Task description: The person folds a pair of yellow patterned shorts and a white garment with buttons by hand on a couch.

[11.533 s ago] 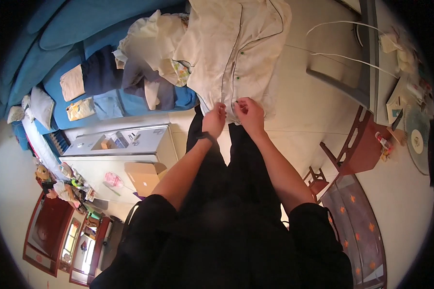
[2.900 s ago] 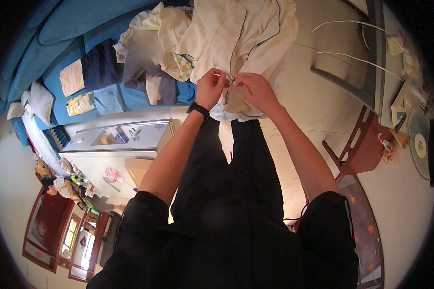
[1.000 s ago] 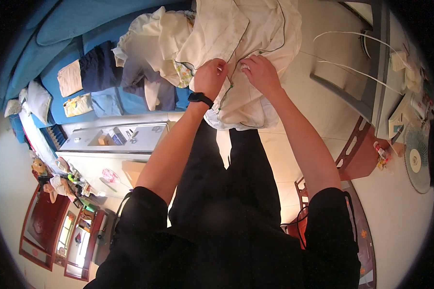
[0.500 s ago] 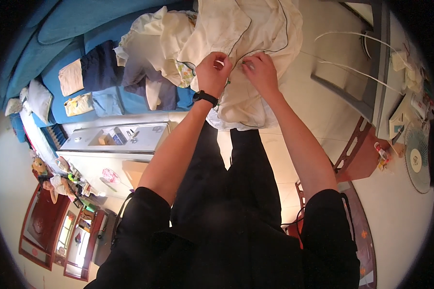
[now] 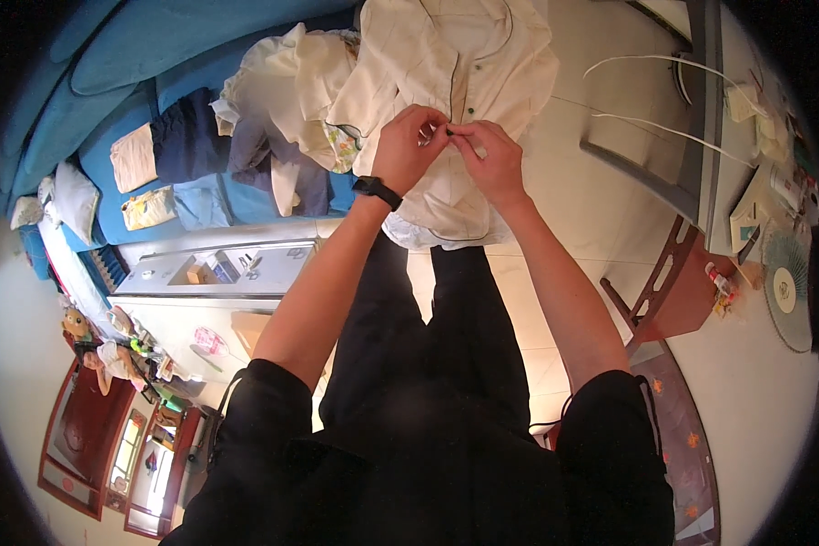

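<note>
A cream button-up shirt (image 5: 510, 91) with dark piping hangs spread out in front of my legs. Its two front edges meet in the middle, where a small dark green button (image 5: 449, 132) sits between my fingertips. My left hand (image 5: 408, 153), with a black band on its wrist, pinches the piped edge at that button. Opposite it, my right hand (image 5: 493, 166) pinches the other edge, fingertips almost touching the left ones. Another green button (image 5: 470, 111) shows farther up the front. The fingers partly hide the buttonhole.
Left of the shirt, a crumpled cream garment (image 5: 291, 86) lies on the blue sofa (image 5: 118, 68) beside folded clothes (image 5: 150, 207). A low grey table (image 5: 282, 264) holds small items. To the right stand a wooden chair (image 5: 655, 282) and a fan (image 5: 785, 291). A person (image 5: 111, 362) is at far left.
My hands have come together, the right moving left to meet the left at the button. The two shirt fronts are now drawn closer, and the shirt has shifted slightly left.
</note>
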Motion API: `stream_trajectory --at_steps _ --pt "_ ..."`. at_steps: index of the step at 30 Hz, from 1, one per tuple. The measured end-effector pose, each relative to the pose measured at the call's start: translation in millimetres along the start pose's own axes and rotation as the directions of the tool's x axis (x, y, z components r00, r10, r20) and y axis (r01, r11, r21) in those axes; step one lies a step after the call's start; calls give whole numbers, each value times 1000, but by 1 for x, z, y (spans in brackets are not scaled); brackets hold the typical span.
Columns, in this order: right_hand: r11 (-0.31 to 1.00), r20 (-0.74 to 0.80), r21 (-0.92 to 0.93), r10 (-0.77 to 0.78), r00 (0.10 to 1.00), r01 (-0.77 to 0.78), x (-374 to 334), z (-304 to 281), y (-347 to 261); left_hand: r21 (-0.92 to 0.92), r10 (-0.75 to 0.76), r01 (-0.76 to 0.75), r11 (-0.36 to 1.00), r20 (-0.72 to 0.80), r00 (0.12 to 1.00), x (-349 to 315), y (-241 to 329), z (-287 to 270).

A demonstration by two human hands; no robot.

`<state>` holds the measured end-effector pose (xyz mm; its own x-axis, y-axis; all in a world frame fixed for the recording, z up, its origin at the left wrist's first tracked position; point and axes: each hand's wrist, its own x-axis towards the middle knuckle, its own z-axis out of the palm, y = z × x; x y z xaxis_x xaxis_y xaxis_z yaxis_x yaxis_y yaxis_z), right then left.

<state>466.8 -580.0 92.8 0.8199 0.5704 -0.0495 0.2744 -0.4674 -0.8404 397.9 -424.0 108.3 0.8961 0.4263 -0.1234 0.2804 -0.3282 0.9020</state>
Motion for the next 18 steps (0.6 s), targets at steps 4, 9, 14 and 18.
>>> stream_trajectory --at_steps 4,9,14,18 --pt "999 31 23 46 998 -47 -3 -5 -5 -66 -2 11 998 132 991 -2 -5 -6" --pt "1000 7 18 -7 1000 7 -8 -5 -6 50 46 -62 997 275 960 -3 -8 -14" --pt "999 49 -32 24 999 -22 -13 -10 -3 214 141 -236 948 380 914 -3 1 -17" --pt "999 101 -38 -11 995 15 -18 -13 -3 232 188 -307 923 422 887 -3 -1 -18"
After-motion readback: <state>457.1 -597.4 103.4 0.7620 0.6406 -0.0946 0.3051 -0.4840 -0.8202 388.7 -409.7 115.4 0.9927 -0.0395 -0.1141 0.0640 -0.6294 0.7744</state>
